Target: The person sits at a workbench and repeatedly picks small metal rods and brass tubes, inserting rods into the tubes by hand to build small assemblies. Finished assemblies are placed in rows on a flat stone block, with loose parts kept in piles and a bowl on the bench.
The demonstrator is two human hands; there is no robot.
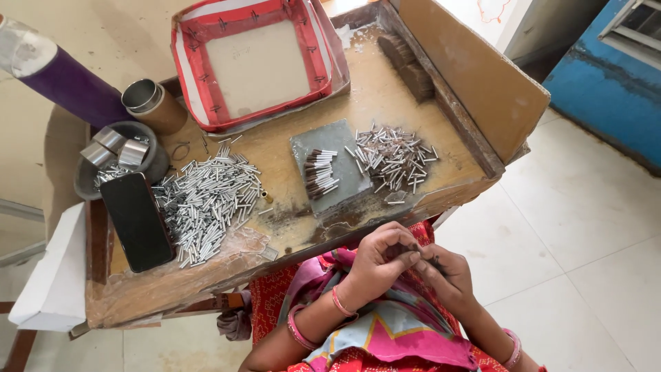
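Two hands meet low down, over a lap in bright pink and red cloth. The left hand point(381, 260) is curled, and its fingertips pinch a small dark tuft point(413, 249) of hair-like stuff. The right hand point(447, 274) is curled too and touches the same tuft from the other side. Both hands hold it together, just in front of the near edge of the wooden table point(289, 234).

On the table, near the hands, sits a grey slab point(344, 172) with a neat row of filled tubes point(320, 172) with dark ends. Just to its right lies a loose pile of short tubes point(394, 158). To the left is a bigger heap of shiny silver tubes point(206, 200), and beside that a black phone point(136, 220) lies flat. Behind the phone is a grey bowl point(86, 182) holding metal rings. Farther back stand a brown tube point(155, 105) and a purple roll point(65, 83). At the far end rests a red and white tray point(258, 62).
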